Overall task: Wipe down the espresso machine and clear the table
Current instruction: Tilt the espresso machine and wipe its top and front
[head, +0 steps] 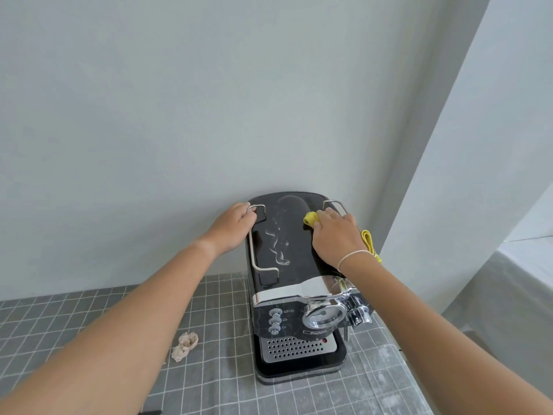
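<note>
Black espresso machine (287,259) sits at far right of the counter (89,319), back against the pale wall (209,100). Counter covered w/ grey grid-pattern cloth.

L arm: stretched fwd, nearly straight, forearm crossing over counter. My left hand (232,227) rests on machine's top-left edge, palm down, fingers (247,212) curled over the wire rail (254,235) at its rear corner, gripping it.

R arm: also extended, wrist a bit raised, thin white band on wrist. My right hand (335,235) is palm-down on top panel, right rear area, beside the other rail. Fingers bent, bunched on a yellow cloth (311,218); one wad pokes out ahead of the knuckles, a loose tail hangs off machine's right side behind the wrist. Cloth pressed to the glossy top.

Top panel: wet streaks / droplets (278,247) running down centre, btwn the two hands.

Front of machine faces me: chrome band, round gauge, three small buttons, perforated drip tray (294,347) below.

Crumpled tissue (185,344), beige-ish, lies on counter left of machine base, well apart from it.
</note>
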